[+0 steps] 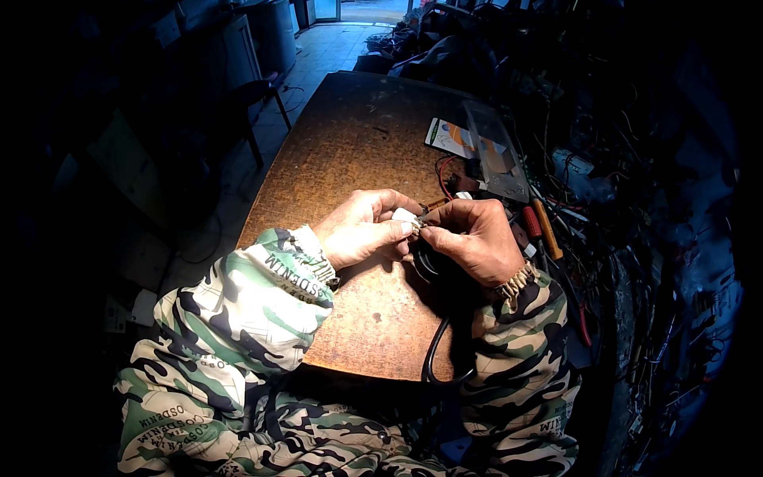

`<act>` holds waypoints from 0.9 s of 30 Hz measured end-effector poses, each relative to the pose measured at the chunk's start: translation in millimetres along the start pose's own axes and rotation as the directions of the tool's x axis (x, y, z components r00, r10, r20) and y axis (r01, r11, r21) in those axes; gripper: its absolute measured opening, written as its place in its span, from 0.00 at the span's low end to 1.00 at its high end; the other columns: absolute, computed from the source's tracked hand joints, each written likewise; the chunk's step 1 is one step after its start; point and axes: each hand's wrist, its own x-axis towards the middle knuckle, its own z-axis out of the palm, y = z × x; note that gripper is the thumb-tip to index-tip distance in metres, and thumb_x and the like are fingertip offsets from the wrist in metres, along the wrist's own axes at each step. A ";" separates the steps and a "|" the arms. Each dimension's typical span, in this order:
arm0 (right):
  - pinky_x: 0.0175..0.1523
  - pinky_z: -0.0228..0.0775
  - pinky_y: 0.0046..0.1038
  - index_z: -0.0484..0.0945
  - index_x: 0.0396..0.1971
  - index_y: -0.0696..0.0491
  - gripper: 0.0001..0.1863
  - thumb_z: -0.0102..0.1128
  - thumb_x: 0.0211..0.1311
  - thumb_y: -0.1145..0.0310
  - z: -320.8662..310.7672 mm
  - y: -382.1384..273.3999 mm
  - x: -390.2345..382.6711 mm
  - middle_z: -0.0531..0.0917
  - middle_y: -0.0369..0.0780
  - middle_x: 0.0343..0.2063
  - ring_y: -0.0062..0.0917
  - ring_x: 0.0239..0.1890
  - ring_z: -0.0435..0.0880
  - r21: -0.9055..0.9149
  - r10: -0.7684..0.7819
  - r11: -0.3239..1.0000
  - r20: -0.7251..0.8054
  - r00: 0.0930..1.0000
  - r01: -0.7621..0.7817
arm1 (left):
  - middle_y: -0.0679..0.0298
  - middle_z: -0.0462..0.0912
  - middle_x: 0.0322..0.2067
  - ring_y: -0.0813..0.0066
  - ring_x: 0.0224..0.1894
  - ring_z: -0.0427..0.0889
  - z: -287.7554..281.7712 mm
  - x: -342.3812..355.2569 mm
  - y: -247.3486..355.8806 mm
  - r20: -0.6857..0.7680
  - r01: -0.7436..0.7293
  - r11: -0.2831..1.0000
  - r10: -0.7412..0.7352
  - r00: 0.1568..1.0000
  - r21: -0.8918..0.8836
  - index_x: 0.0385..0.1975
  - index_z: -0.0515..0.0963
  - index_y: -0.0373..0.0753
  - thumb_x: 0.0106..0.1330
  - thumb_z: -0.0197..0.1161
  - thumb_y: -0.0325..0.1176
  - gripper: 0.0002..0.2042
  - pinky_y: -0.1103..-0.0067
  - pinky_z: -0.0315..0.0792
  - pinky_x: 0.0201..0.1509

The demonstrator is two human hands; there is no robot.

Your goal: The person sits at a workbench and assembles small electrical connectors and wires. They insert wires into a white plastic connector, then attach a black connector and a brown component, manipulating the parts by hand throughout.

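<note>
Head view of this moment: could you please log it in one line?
left hand: pinching white piece | right hand: closed at its end | black cable: at table edge

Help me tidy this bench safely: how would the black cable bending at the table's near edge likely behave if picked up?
The black cable is probably springy rather than limp, as it holds a smooth, rounded bend. Being slim, it would likely feel fairly light. Lifting it might tug on something, since it disappears by the right sleeve.

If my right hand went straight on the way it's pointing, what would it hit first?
Your right hand points leftward, so probably the small, white, block-shaped piece in your left hand; the gap, if any, is hard to judge from this view.
</note>
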 end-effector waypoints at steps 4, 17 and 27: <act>0.35 0.78 0.24 0.84 0.35 0.67 0.11 0.67 0.56 0.74 -0.7 2.2 -0.2 0.87 0.45 0.27 0.22 0.29 0.85 -0.023 -0.018 1.000 -0.007 1.000 0.018 | 0.61 0.81 0.39 0.78 0.38 0.83 -0.8 2.0 -2.2 0.023 -0.009 1.000 0.008 1.000 0.015 0.60 0.67 0.26 0.71 0.61 0.34 0.23 0.80 0.80 0.44; 0.36 0.79 0.26 0.84 0.34 0.64 0.10 0.71 0.55 0.74 4.0 10.4 3.5 0.87 0.45 0.28 0.24 0.30 0.86 -0.118 -0.139 0.984 -0.044 0.989 0.133 | 0.57 0.83 0.41 0.72 0.41 0.86 0.4 2.2 -6.0 -0.017 -0.040 0.997 0.039 0.999 -0.065 0.59 0.67 0.26 0.68 0.64 0.29 0.23 0.77 0.83 0.46; 0.34 0.75 0.24 0.84 0.34 0.65 0.09 0.66 0.59 0.74 -11.0 -1.7 -0.3 0.85 0.42 0.24 0.20 0.28 0.82 -0.111 -0.020 0.994 0.056 0.998 0.026 | 0.58 0.83 0.37 0.73 0.38 0.85 5.6 0.6 -1.2 -0.079 -0.017 1.000 0.017 0.997 -0.007 0.58 0.67 0.26 0.67 0.66 0.27 0.23 0.78 0.83 0.44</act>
